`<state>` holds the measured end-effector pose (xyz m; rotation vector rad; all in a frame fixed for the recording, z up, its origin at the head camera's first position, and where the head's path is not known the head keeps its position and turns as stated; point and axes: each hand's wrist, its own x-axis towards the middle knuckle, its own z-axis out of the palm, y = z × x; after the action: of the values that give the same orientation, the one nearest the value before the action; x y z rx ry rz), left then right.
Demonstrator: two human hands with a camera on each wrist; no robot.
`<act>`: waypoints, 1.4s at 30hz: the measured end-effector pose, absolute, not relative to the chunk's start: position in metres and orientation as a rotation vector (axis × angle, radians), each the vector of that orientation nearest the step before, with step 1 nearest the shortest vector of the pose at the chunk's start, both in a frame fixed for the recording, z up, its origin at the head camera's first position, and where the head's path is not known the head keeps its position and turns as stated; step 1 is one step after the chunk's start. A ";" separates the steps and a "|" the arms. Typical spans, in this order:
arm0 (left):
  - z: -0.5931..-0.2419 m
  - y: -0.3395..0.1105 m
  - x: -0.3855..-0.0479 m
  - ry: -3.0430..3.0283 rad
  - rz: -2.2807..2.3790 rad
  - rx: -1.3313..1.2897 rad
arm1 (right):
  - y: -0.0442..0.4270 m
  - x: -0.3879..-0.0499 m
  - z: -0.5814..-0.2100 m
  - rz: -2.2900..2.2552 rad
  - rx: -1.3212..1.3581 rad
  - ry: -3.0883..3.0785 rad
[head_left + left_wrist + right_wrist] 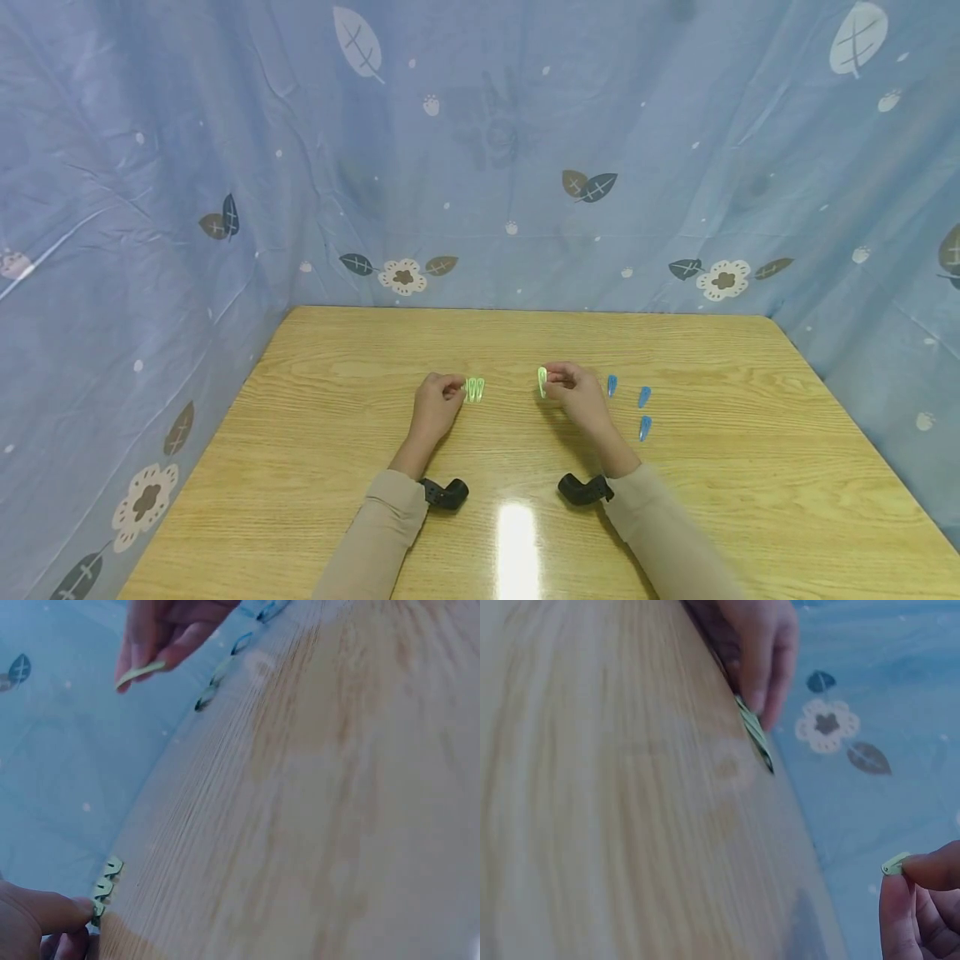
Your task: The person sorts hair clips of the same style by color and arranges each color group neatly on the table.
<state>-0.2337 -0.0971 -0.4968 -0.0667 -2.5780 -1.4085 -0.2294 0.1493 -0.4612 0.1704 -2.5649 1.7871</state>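
Note:
My right hand (583, 402) pinches a light green snap hair clip (542, 382) between thumb and fingers, raised above the table. In the right wrist view that hair clip (895, 864) stands out from the fingertips. To the left, my left hand (437, 408) is down at the table, its thumb and fingers at the leftmost of three green hair clips (472, 389) lying side by side in a tight row. The left wrist view shows the left thumb on the end clip (98, 909), partly covering it.
Right of my right hand lie three blue hair clips, one (612, 385) close to the knuckles, another (644, 397) farther right and one (645, 428) nearer me. The wooden table (375, 350) ends at a blue patterned curtain (495, 208). Black wrist mounts (447, 495) sit on both wrists.

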 end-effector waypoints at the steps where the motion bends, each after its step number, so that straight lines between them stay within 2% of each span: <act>1: -0.496 -0.097 -0.233 -2.577 -1.408 -0.071 | 0.145 -0.230 -0.462 1.792 0.169 -2.562; 24: -0.495 -0.095 -0.233 -2.588 -1.402 -0.042 | 0.086 -0.239 -0.483 2.034 0.009 -2.449; 42: -0.492 -0.096 -0.232 -2.592 -1.409 -0.037 | 0.065 -0.244 -0.484 1.732 -0.007 -2.574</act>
<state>-0.2316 -0.0959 -0.4925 -0.0365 -2.5917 -1.4092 -0.2441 0.0651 -0.4843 -0.0072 -2.5740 1.7319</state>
